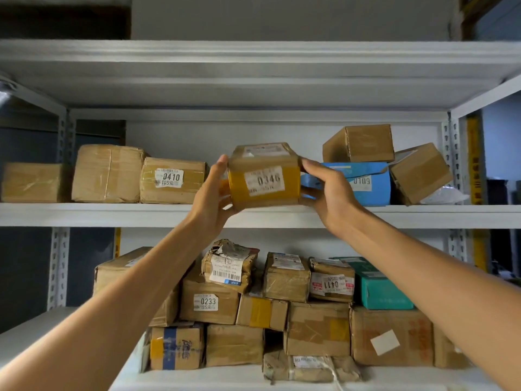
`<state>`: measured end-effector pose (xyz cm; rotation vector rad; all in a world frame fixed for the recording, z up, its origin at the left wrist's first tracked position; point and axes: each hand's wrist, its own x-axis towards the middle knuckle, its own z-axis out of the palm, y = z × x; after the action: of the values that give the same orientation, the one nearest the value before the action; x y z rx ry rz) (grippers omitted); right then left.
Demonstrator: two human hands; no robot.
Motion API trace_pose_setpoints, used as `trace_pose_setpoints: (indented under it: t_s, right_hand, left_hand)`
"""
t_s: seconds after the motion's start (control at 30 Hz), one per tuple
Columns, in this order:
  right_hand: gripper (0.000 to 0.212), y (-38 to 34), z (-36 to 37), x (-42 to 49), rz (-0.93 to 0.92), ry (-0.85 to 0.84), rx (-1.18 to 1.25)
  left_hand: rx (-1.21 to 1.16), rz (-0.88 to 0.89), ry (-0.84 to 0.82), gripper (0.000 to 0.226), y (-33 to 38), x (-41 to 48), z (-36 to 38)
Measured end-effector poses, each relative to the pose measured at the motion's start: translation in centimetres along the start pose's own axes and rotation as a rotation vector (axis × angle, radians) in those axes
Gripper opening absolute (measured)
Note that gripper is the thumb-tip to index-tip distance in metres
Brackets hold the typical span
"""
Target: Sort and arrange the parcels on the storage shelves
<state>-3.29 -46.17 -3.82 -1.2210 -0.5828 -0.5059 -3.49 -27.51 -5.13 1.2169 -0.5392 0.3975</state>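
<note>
Holding: box 0346 (263,176), clasped between both hands at the middle shelf's (112,214) front edge.
Left hand (211,193): fingers curled round its left side.
Right hand (327,190): fingers gripping its right side.
Neighbours: box 0410 (172,180) left, blue box (366,184) right.

Soft, even indoor light, rather dim. The parcel (265,200) between the left hand (210,193) and right hand (328,190) has a slightly blurred 0346 label (264,180); the 0410 label (169,178) left of them reads sharp. The shelf board (253,74) above bows at the frame edges. A small glare (3,94) up-left, possibly a lamp.
</note>
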Motion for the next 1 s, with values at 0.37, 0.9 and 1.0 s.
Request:
trace_pose_setpoints:
  t_s: [0.37,0.9,1.0]
  right_hand:
    - [0.008,-1.3,0.8,1.4,-0.148,-0.051,-0.321]
    - [0.042,6.3,3.8,5.9,-0.128,0.027,-0.694]
    - [0.038,7.1,4.8,6.5,-0.139,0.057,-0.721]
  left_hand:
    - [0.171,0.124,0.026,0.019,-0.7,0.9,-0.7]
    - [0.886,0.398,0.269,0.046,-2.7,4.7,-5.3]
    - [0.958,0.441,0.316,0.043,-3.0,5.3,-5.8]
